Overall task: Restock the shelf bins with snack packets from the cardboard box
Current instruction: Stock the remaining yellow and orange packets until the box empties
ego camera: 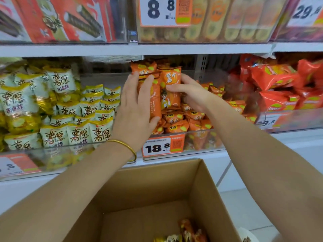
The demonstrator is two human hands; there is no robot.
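The shelving filled the view behind the grip. Its upper tier was blurred and cut off at the top, so the goods there were hard to make out. Below the grip and nearer the person stood the open cardboard box. Its near side ran out of the frame, and the forearms hid much of its rim. Only a few packets in the box showed at the bottom edge, too blurred to read.

Directly under the grip sat the clear bin, partly filled with loose orange packets. Left of the grip lay the yellow-and-white packets, and right of it the red packets, whose far end was cut off.

A bundle of orange snack packets stood upright between both hands, above the bin's heap. How many it held could not be counted, since the fingers covered part of it. The left hand clasped the bundle's left face, fingers laid up along it and thumb hooked under its lower end. The right hand gripped the other side, thumb across the front and fingers behind.

An 18.8 price tag hung on the bin front just below the left hand. A gold bangle circled the left wrist.
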